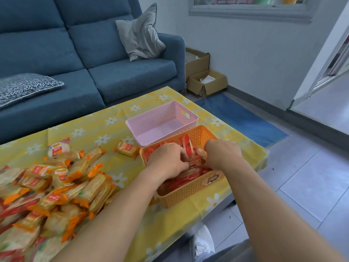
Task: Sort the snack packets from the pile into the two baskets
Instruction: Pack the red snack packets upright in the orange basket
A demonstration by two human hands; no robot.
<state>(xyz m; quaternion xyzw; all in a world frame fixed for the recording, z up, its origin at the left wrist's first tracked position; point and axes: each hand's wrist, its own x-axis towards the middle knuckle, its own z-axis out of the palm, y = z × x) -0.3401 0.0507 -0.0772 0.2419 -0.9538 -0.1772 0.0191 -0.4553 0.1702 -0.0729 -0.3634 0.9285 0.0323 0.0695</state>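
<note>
Orange basket holds both hands: left hand and right hand, knuckles-up, fingers curled tight round red packets. More stand glossy, on edge, just beyond the knuckles.

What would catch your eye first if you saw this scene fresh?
The left hand and right hand grip red packets inside the orange basket, near right on the table. A big pile of packets fills the near left, and the pink basket behind stands empty.
</note>
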